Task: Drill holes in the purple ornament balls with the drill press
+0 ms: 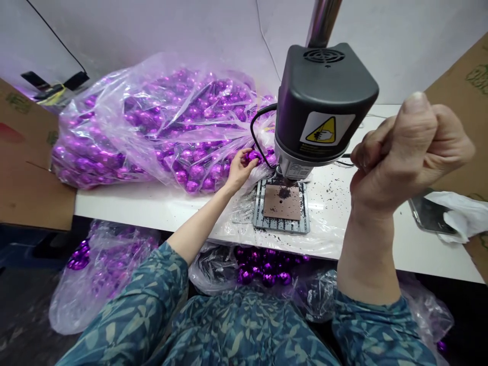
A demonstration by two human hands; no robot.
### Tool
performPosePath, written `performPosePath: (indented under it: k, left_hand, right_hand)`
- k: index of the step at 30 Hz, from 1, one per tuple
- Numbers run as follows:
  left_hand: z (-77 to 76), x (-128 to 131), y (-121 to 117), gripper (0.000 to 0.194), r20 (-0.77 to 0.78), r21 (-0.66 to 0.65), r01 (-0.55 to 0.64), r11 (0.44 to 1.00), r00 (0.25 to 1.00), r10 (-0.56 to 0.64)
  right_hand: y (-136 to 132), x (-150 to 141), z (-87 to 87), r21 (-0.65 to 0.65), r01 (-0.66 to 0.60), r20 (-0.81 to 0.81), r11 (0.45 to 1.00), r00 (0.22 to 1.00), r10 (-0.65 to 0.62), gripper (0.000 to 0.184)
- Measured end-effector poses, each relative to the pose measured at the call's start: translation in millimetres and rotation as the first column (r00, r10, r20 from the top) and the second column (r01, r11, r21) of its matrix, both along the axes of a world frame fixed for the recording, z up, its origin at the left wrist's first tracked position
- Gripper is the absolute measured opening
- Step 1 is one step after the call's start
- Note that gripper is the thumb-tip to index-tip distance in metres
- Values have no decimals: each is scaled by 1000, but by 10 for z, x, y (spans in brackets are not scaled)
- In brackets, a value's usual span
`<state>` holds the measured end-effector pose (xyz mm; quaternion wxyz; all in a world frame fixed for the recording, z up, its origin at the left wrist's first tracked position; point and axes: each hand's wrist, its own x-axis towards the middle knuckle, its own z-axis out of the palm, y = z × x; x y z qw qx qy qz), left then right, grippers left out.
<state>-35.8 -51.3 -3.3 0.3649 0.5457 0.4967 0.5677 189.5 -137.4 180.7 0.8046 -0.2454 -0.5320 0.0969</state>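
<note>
1. Right hand (412, 152) (nearest cam.): raised, R side of machine (328, 81); fingers curled in tight, thumb on top. Seemingly wrapped on the end of a dark lever (346, 163), but knuckles hide the grip.
2. Left hand (239, 173): approx. half closed, fingers & thumb curved round one ball; arm reaching over desk (152, 208).
3. Purple ball (253, 156), qty 1: in L hand, just beside neck of lg. clear bag, L of machine. Shiny, faceted.
4. Step in hand (judged): getting hold of a single ball w/ L hand, R hand posted at machine.
5. Next move (judged): calls for a secure, light pinch, as ball looks slick & round; L fingers kept well clear of machine's underside, R arm steady.
6. Machine: dark housing, hazard label (328, 129), on metal pole (324, 23).
7. Metal base (282, 226): slotted, under machine; brown board (292, 203) on top w/ sm. hole, dark crumbs (284, 193) on & around.
8. Clear bag (152, 117): full of purple balls, on desk, L.
9. Second lot of balls (269, 278): below desk's front edge, near torso.
10. Phone (432, 216): R end of desk, w/ white tissue (467, 213) partly over it.
11. Cartons, qty 2: L carton (30, 168), R carton (465, 76).
</note>
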Motion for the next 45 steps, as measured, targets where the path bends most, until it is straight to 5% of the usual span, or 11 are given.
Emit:
performPosePath:
  k: [4,7,16,22,27,35,45]
  left_hand:
    - [103,-9,-397,44,407,-175,216,961,904,-129]
    - [76,47,-607,44,488,-215,321,922,854,-183]
    - [-247,306,-756,59,117,-90,416,905,907,-405]
    - [-247,393,-785,61,-67,-84,399,913,912,-405]
    - [-191,466,-888,52,-323,53,355,933,890,-321]
    - [-317,563,-930,59,-214,5,388,922,901,-378]
    - [-331,557,-937,61,-179,11,399,917,903,-390]
  right_hand:
    - [-17,-8,-13,1,9,-2,1000,1000,-9,54]
    - [-23,-15,-23,7,16,12,1000,1000,-16,52]
    - [33,-31,-75,59,20,24,998,999,-22,52]
    - [9,-54,-65,23,91,37,996,995,-92,53]
    - [-16,-60,-61,23,90,35,996,995,-91,55]
    - [-64,-60,-100,73,-18,-7,997,1000,19,51]
    - [-201,-110,-388,142,99,-29,985,995,-96,59]
